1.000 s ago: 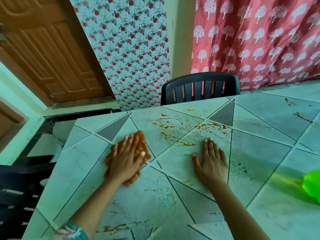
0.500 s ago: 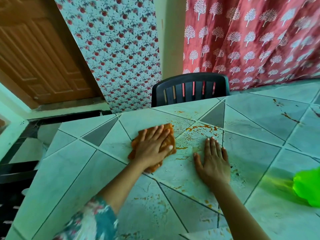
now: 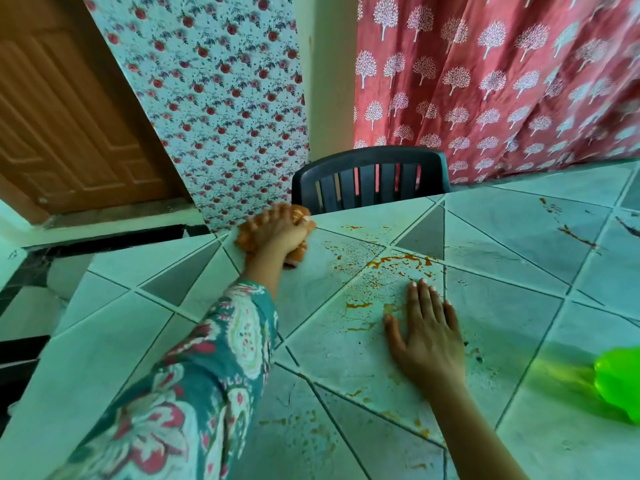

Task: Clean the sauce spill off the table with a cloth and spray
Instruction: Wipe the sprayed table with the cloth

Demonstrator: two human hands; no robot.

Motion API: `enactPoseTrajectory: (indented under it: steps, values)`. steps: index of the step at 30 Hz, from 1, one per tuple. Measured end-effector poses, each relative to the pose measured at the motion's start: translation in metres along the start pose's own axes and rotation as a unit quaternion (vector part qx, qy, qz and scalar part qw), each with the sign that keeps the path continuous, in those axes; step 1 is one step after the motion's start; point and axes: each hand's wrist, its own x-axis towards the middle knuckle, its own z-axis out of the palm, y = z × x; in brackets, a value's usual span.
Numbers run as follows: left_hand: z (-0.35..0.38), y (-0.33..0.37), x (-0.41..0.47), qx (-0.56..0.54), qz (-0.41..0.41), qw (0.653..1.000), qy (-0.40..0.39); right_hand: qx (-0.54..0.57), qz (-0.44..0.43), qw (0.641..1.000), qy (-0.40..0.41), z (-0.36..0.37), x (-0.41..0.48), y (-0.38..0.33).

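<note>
Pale green tiled tabletop [image 3: 502, 306], orange sauce streaks [image 3: 398, 263] at centre; bunched orange cloth [image 3: 299, 252] at far left edge, under left hand [image 3: 280, 233], fingers extended, pressing down; right hand [image 3: 427, 334] flat near centre, fingers straight; bright green plastic spray bottle [image 3: 620, 379] at right edge, blurred.

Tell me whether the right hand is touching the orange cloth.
Apart. The head view shows the right hand flat on the table, with sauce-streaked tile between it and the cloth under the left hand.
</note>
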Motion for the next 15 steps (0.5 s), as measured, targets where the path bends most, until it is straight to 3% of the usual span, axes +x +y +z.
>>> enactPoseTrajectory:
  steps: [4, 7, 15]
  values:
    - [0.015, 0.024, -0.022, 0.048, 0.155, 0.987, -0.006, -0.013, -0.005, 1.0, -0.01, -0.001, -0.001, 0.0]
    - [0.013, -0.01, -0.019, 0.055, 0.185, 0.981, 0.004, -0.021, -0.001, 1.0, -0.015, -0.003, -0.002, 0.0]
    - [-0.003, -0.135, 0.0, 0.012, -0.084, 0.995, 0.046, -0.017, -0.003, 1.0, -0.019, -0.003, -0.002, 0.002]
